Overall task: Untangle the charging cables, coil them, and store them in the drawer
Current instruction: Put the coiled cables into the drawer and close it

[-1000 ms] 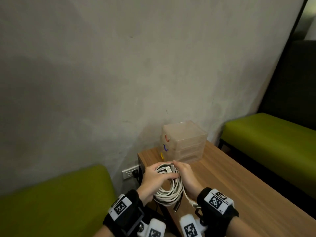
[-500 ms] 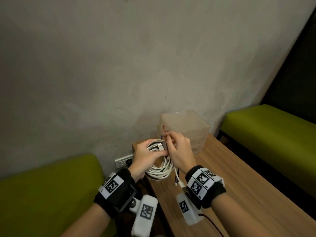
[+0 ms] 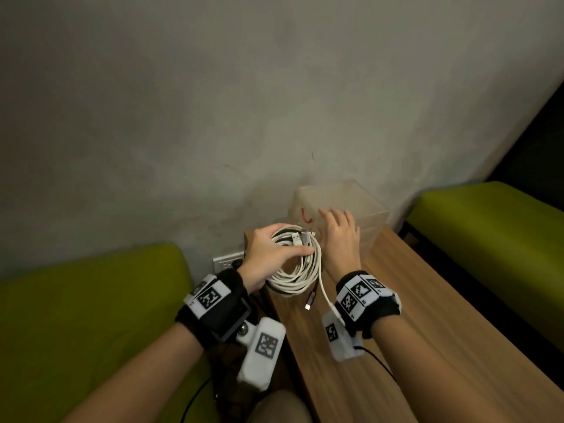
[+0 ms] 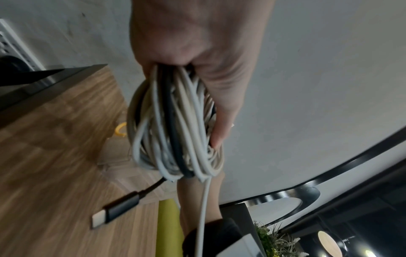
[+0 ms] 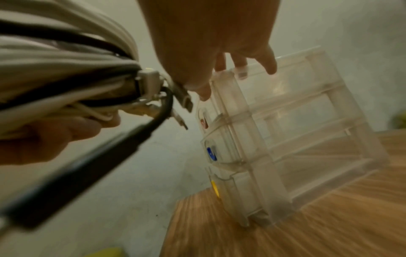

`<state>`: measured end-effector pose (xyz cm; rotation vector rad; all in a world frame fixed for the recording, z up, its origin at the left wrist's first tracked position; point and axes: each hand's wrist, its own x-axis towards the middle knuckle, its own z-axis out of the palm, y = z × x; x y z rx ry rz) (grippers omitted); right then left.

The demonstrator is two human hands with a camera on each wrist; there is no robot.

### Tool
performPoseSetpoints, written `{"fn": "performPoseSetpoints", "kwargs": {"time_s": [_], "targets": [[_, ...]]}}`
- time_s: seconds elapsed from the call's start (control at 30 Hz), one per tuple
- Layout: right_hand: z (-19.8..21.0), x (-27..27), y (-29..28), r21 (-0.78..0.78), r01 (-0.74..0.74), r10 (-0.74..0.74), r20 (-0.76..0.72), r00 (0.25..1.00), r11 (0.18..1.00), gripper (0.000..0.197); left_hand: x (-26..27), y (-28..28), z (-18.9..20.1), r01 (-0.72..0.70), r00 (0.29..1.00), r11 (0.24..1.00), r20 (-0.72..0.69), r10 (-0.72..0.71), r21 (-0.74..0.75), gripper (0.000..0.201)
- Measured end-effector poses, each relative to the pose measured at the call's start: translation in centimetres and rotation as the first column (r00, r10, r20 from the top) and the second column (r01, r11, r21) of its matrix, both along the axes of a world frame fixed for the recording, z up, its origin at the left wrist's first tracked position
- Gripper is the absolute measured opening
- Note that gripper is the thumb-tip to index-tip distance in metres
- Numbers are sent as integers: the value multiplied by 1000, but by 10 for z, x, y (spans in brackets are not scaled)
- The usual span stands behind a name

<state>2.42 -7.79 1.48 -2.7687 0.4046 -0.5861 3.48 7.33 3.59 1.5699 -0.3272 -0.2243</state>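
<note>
While my left hand (image 3: 268,254) grips the coil (image 3: 294,270) above the desk (image 3: 427,346), fingers curled round it, my right hand (image 3: 337,236) reaches open toward the drawers (image 5: 285,130). Coiling looks done, though two plug ends dangle; all drawers appear closed, so opening one and storing remain.

Frosted clear plastic drawer unit (image 3: 351,206) on a matt wood-grain table (image 3: 427,315), against a rough plaster wall (image 3: 213,102).

Head view looks down; both close wrist views, one blurred, share the cable coil (image 4: 175,125).
</note>
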Motion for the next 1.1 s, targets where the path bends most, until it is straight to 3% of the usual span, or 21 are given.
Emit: {"fn": "performPoseSetpoints", "kwargs": {"time_s": [0.2, 0.4, 0.67, 0.73, 0.83, 0.97, 1.03, 1.1], "targets": [[-2, -29, 3, 8, -104, 104, 51, 993, 994, 42, -21, 8, 4, 32, 999, 999, 21, -32, 14, 32], [7, -98, -6, 65, -250, 248, 50, 968, 966, 46, -38, 21, 21, -2, 999, 1000, 39, 3, -23, 31], [25, -164, -33, 145, -408, 405, 53, 913, 901, 44, -78, 10, 32, 183, 979, 983, 84, -183, 11, 29], [27, -172, -33, 131, -380, 374, 63, 925, 916, 42, -87, 1, 34, 222, 969, 975, 100, -224, 26, 29], [10, -180, -20, 91, -311, 287, 214, 934, 946, 45, -92, -13, 36, 236, 959, 970, 150, -241, 51, 30], [-40, -202, 19, 245, -32, -48, 314, 948, 969, 61, -88, -27, 35, 214, 959, 970, 166, -231, 117, 36], [-61, -210, 30, 361, -15, -78, 240, 968, 932, 53, -79, -32, 32, 195, 966, 967, 138, -218, 164, 46], [-71, -211, 30, 420, 37, -45, 8, 999, 907, 40, -73, -36, 31, 183, 972, 958, 104, -209, 221, 77]]}}
